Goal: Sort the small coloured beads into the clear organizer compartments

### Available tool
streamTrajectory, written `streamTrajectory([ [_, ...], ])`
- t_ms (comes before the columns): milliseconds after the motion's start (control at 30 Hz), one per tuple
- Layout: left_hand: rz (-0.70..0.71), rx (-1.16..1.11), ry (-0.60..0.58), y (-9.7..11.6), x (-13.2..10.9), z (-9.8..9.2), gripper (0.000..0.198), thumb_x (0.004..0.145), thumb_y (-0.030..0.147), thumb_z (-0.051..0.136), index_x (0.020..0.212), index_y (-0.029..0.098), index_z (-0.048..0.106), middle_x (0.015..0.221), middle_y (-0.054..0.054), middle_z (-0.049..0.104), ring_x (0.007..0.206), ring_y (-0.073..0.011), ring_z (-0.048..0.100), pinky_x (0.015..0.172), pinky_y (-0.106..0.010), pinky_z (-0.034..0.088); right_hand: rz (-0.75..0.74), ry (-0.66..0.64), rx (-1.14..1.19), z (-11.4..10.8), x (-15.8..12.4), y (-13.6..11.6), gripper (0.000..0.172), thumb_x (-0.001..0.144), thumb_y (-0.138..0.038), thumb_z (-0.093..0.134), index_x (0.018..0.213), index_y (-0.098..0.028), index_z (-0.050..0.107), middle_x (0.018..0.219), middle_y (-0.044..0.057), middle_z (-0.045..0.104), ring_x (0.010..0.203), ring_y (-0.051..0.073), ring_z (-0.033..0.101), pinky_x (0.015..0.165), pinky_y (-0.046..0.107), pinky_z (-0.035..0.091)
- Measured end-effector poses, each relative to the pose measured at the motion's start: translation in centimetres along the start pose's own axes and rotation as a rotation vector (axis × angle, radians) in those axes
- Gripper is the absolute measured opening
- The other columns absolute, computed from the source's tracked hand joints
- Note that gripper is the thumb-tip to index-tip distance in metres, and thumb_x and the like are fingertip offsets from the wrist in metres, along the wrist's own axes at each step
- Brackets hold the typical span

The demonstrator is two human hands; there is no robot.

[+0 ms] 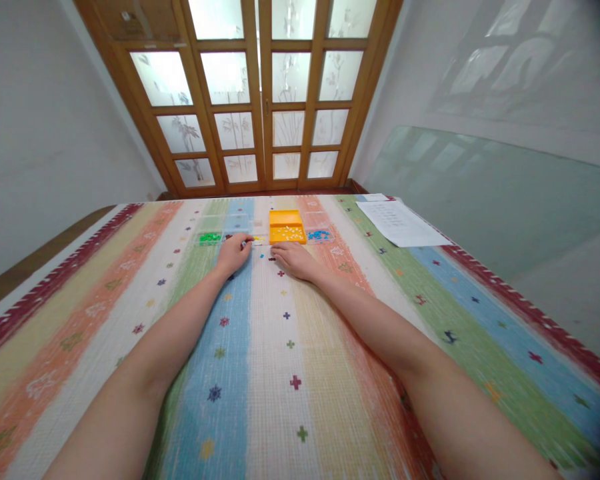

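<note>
Left hand (235, 253) curled, grip unclear; right hand (293, 258) open flat before shallow orange tray (285, 215) of pale beads (290, 233)

Both arms were stretched fwd, bare, forearms converging toward the middle. Left grip (234, 253) was loosely curled, knuckles up, thumb & index tips drawn together; whether they pinched anything was too small to tell. Right grip (294, 259) lay palm down, nearly flat, fingers (280, 251) extended & angled inward toward the left one. The two were near, not touching.
</note>
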State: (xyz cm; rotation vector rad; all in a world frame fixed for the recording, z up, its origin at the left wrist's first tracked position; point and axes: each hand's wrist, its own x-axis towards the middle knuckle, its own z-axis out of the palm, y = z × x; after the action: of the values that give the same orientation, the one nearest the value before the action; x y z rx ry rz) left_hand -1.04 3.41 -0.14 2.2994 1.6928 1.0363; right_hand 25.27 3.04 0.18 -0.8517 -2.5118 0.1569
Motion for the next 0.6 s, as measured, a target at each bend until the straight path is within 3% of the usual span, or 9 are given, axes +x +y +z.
streamTrajectory([
  [100, 0.112, 0.028, -0.086, 1.0, -0.3, 0.1, 0.023, 0.098, 0.026, 0.055, 0.11, 0.021, 0.074, 0.108, -0.007, 0.075, 0.094, -0.0228, 0.066, 0.09, -0.037, 0.052, 0.101, 0.141, -0.043, -0.6, -0.3, 1.6, 0.041, 0.113, -0.032, 0.039, 0.134, -0.018, 0.07, 0.138, 0.011, 0.066, 0.128, 0.026, 0.059, 0.113, 0.041, 0.043],
  [267, 0.322, 0.056, -0.206, 2.8, -0.7, 0.1, 0.021, 0.099, 0.028, 0.057, 0.107, 0.023, 0.075, 0.11, -0.008, 0.073, 0.109, -0.0261, 0.063, 0.1, -0.042, 0.049, 0.408, 0.395, -0.144, -2.0, -1.1, 4.8, 0.047, 0.112, -0.031, 0.031, 0.129, -0.016, 0.072, 0.133, 0.013, 0.068, 0.121, 0.029, 0.061, 0.109, 0.044, 0.045],
  [333, 0.362, 0.071, -0.242, 3.2, -0.8, 0.1, 0.02, 0.098, 0.027, 0.058, 0.107, 0.024, 0.076, 0.111, -0.008, 0.072, 0.11, -0.0261, 0.063, 0.101, -0.042, 0.048, 0.534, 0.41, -0.189, -2.5, -1.5, 5.7, 0.048, 0.111, -0.03, 0.03, 0.122, -0.015, 0.074, 0.126, 0.014, 0.07, 0.115, 0.029, 0.062, 0.104, 0.042, 0.046],
  [467, 0.374, 0.09, -0.282, 3.4, -0.8, 0.1, 0.018, 0.096, 0.025, 0.06, 0.103, 0.024, 0.077, 0.11, -0.008, 0.072, 0.109, -0.0261, 0.062, 0.102, -0.043, 0.047, 0.72, 0.314, -0.276, -2.8, -1.9, 6.4, 0.044, 0.11, -0.027, 0.035, 0.107, -0.014, 0.077, 0.115, 0.016, 0.072, 0.107, 0.029, 0.062, 0.097, 0.039, 0.044],
  [600, 0.382, 0.078, -0.267, 3.4, -0.8, 0.3, 0.016, 0.096, 0.025, 0.062, 0.1, 0.023, 0.076, 0.107, -0.008, 0.072, 0.108, -0.0261, 0.062, 0.102, -0.043, 0.047, 0.727, 0.301, -0.278, -2.6, -1.8, 6.2, 0.041, 0.109, -0.029, 0.039, 0.105, -0.016, 0.077, 0.118, 0.015, 0.071, 0.109, 0.029, 0.06, 0.097, 0.039, 0.041],
])
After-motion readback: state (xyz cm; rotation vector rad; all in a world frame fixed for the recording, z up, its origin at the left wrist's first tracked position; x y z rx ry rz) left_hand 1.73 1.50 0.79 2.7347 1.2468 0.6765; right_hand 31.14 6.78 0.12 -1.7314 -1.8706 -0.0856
